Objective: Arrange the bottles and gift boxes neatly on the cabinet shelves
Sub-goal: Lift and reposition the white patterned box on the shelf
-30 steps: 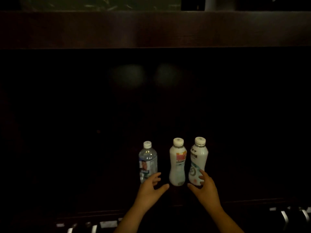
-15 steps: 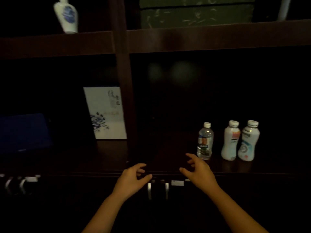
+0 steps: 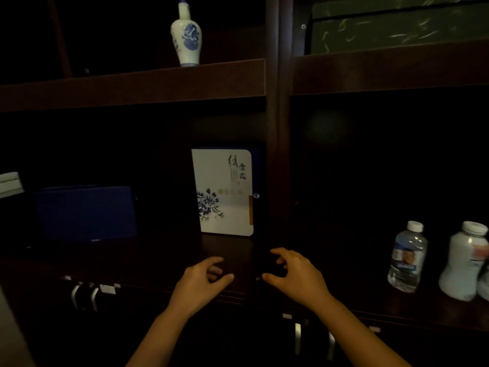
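Both hands (image 3: 203,283) (image 3: 296,276) leftward, empty; two bottles (image 3: 407,256) (image 3: 464,263), two gift boxes (image 3: 225,192) (image 3: 84,213).

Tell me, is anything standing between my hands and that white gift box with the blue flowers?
Nothing visible does. Both the left hand and right hand hover empty over bare dark shelf, with the white gift box upright just behind them.

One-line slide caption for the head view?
Empty left hand and right hand hover before the white floral gift box; water bottle stands right.
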A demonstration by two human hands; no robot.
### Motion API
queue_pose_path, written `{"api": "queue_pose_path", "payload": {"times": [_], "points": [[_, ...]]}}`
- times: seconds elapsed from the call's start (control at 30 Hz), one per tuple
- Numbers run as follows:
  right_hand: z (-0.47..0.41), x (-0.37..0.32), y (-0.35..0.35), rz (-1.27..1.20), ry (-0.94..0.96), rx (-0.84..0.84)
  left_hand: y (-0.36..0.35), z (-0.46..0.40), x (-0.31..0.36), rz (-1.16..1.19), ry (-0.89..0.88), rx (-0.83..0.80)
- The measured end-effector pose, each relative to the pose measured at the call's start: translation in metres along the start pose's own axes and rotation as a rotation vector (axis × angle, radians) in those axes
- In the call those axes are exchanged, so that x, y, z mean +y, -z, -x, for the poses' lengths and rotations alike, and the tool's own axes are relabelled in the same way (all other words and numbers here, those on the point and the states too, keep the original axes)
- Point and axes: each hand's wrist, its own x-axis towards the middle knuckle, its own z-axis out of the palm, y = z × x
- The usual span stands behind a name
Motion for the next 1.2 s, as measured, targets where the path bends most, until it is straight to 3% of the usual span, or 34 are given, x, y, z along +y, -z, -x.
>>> {"api": "queue_pose_path", "payload": {"times": [0.37, 0.87, 1.07, 1.2], "points": [[-0.117, -0.048, -0.076, -0.143, 0.057, -0.028, 0.059, -0.101, -0.033, -0.095, -0.034, 0.074], [-0.189, -0.048, -0.139, 0.024, -0.329, 0.193, 0.13, -0.228, -0.151, -0.058, -0.162, -0.16], [-0.208, -0.056, -0.151, 0.079, -0.402, 0.303, 0.147, -0.275, -0.161, -0.014, -0.186, -0.137], [-0.244, -0.056, -0.132, -0.022, -0.441, 0.396, 0.153, -0.309, -0.143, 0.041, -0.19, -0.058]]}}
